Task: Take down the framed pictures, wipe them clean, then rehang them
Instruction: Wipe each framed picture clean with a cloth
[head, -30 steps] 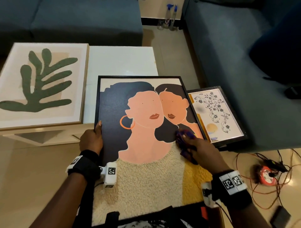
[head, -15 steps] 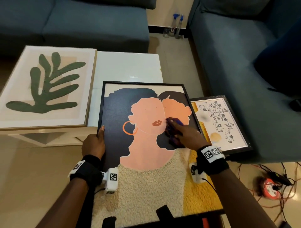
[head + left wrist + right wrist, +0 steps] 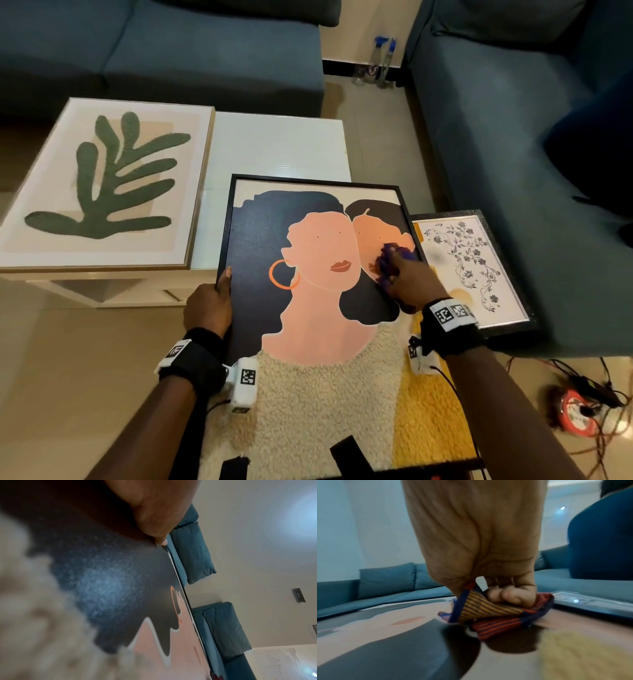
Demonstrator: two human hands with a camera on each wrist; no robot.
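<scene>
Since a second ago the cloth (image 3: 388, 265) has swept up the portrait picture (image 3: 318, 281), which leans on the white table (image 3: 274, 147). Stiff, broad, likely fragile-faced, it handles best by its edges. Left hand (image 3: 209, 305) grips the frame's left edge; right hand (image 3: 409, 282) clutches the cloth.

No legible text on anything.

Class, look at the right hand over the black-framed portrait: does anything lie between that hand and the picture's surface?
Yes. A striped cloth bunched under the right hand lies between its fingers and the black-framed portrait.
</scene>
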